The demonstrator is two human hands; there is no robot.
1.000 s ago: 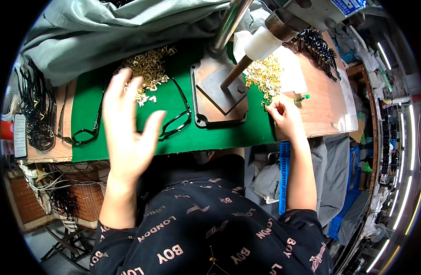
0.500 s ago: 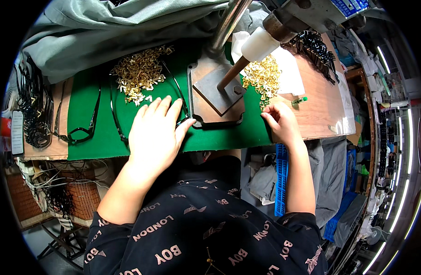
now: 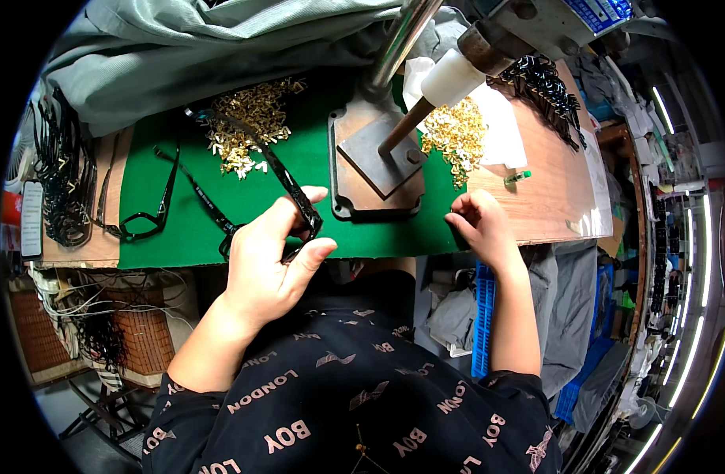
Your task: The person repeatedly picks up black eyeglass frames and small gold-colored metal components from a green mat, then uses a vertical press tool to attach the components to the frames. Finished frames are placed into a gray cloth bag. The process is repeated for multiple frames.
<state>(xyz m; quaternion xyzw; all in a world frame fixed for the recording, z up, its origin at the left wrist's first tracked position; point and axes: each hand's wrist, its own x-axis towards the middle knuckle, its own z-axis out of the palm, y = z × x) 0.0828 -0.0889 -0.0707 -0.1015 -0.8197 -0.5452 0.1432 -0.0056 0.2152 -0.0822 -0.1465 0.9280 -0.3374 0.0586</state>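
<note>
My left hand (image 3: 261, 265) grips a pair of black eyeglass frames (image 3: 277, 167) by its front, raised at the near edge of the green mat (image 3: 311, 110). Both temples point away from me, and my fingers hide part of the rims. My right hand (image 3: 489, 229) rests at the mat's near right edge with fingers curled and pressed together; whatever they may hold is too small to make out. Between the hands stands a hand press with a square steel plate (image 3: 378, 164) under its rod (image 3: 408, 130). Small gold-coloured metal pieces (image 3: 456, 134) lie heaped beyond my right hand.
Another heap of gold pieces (image 3: 252, 122) lies behind the held frames. A second black frame (image 3: 145, 227) sits at left, beside a bundle of dark frames (image 3: 62, 189). More dark pieces (image 3: 540, 95) lie at far right, and a small green-capped tube (image 3: 518, 178) is nearer.
My left hand has closed on the eyeglass frames and lifted and tilted them off the mat. My right hand has drawn back slightly from the gold pieces towards the table edge.
</note>
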